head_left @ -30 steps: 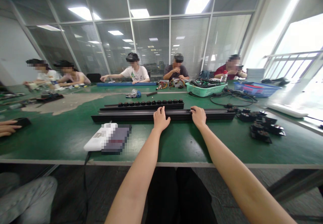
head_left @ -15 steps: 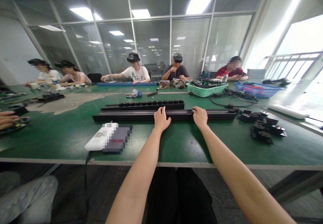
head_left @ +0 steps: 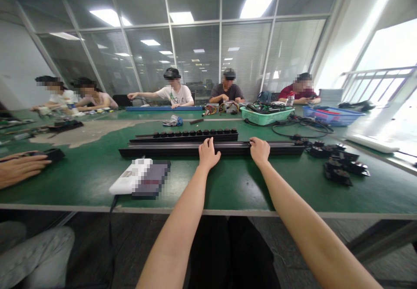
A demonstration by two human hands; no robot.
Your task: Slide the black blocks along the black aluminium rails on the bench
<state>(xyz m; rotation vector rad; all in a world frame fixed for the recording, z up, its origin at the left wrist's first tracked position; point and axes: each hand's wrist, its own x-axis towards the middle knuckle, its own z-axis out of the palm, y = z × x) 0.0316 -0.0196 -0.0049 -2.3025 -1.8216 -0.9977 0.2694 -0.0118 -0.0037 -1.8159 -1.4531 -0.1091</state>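
Note:
A long black rail (head_left: 156, 151) lies across the green table (head_left: 228, 189) in front of me. My left hand (head_left: 208, 154) rests on its near edge at the middle, fingers curled over it. My right hand (head_left: 259, 150) grips the same rail a little to the right, fingers closed on its top. Behind it lies a second black rail (head_left: 182, 137) carrying a row of several black sockets. Loose black socket modules (head_left: 339, 167) are heaped on the table to my right.
A white and dark device (head_left: 140, 178) lies near the table's front edge at left. A green basket (head_left: 265, 115) and a blue tray (head_left: 332, 115) stand at the back right with black cables. Several people sit across the table; another person's hand (head_left: 19, 167) works at far left.
My right hand has slid slightly to the right along the rail. The other person's hand at far left has reached further onto the table. My left hand has stayed in place.

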